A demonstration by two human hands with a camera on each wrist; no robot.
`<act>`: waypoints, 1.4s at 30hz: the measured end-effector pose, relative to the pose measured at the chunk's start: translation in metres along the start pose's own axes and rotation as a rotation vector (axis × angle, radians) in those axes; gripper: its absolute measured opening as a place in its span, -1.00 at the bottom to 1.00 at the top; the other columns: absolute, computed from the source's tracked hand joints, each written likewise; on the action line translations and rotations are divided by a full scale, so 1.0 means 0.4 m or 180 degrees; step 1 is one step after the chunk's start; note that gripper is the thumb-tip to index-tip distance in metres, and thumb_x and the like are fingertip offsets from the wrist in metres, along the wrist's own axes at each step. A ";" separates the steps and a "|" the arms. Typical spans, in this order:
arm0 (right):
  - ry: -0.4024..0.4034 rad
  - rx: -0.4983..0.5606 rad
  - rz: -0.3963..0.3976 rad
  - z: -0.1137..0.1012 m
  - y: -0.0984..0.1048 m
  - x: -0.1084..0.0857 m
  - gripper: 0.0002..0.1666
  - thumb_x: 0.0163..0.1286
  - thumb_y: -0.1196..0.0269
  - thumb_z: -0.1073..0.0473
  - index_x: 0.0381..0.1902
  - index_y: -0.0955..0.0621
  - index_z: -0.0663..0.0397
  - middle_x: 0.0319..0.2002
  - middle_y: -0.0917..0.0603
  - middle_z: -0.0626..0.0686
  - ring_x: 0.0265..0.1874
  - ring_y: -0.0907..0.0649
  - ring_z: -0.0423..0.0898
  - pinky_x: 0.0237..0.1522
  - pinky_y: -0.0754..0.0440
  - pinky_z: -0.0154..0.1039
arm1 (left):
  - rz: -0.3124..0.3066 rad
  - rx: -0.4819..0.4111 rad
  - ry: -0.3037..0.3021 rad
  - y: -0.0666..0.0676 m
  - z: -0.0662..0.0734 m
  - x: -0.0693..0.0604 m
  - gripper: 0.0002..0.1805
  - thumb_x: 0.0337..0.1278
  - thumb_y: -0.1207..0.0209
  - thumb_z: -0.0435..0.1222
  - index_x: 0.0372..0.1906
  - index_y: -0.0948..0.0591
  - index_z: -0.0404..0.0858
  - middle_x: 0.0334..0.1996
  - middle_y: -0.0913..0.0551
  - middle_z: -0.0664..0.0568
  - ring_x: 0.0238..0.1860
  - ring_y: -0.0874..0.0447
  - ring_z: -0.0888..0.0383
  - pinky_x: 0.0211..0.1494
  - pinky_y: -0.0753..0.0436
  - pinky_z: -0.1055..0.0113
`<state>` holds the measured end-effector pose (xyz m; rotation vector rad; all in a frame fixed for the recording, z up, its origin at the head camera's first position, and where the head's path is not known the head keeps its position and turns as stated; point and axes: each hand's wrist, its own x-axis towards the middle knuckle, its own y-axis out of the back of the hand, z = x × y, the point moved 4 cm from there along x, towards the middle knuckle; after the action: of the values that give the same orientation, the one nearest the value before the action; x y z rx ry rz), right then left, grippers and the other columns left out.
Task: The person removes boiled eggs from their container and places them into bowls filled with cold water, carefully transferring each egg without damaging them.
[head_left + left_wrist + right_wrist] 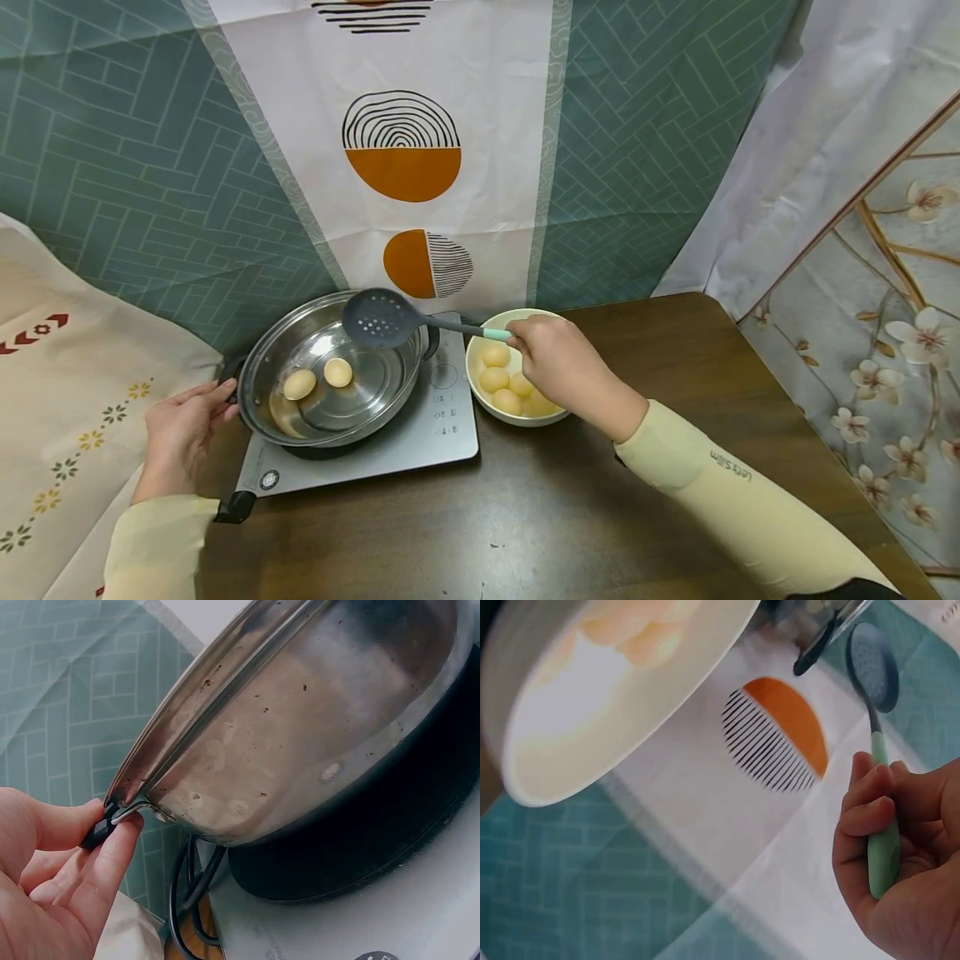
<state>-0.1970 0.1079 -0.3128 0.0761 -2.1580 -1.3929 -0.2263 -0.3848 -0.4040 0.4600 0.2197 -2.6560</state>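
A steel pot (375, 427) holds water and two eggs, a left egg (299, 384) and a right egg (338, 372). My left hand (180, 429) pinches the pot's black side handle (97, 834) between thumb and fingers. In my right hand (562, 367) is the green handle (883, 855) of a dark grey slotted spoon (381, 318). The spoon's head hangs over the pot's far right part and looks bare. Below my right hand stands a white bowl (476, 367) with several eggs (495, 380), partly hidden by that hand.
Under the pot is a grey induction cooker (442, 450) on a brown wooden table (480, 517). Black cables (196, 900) run beside the cooker at the left. A patterned cloth (637, 167) hangs close behind, and a floral panel (877, 400) stands at the right.
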 end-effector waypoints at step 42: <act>0.0124 -0.0678 -0.0662 -0.148 -0.168 0.062 -0.92 0.11 -0.23 0.30 -0.45 -0.58 0.00 -0.53 -0.59 -0.03 -0.59 -0.58 -0.14 -0.67 -0.55 -0.24 | 0.0041 0.0141 0.0036 -0.008 0.009 0.001 -0.80 -0.20 -0.45 -0.30 -0.42 -0.64 -0.08 -0.55 -0.68 0.14 -0.59 -0.70 0.21 -0.52 -0.73 0.40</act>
<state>-0.2057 0.0200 -0.3419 0.2504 -2.0025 -1.7162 -0.2291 -0.3829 -0.4006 0.4891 0.1613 -2.6507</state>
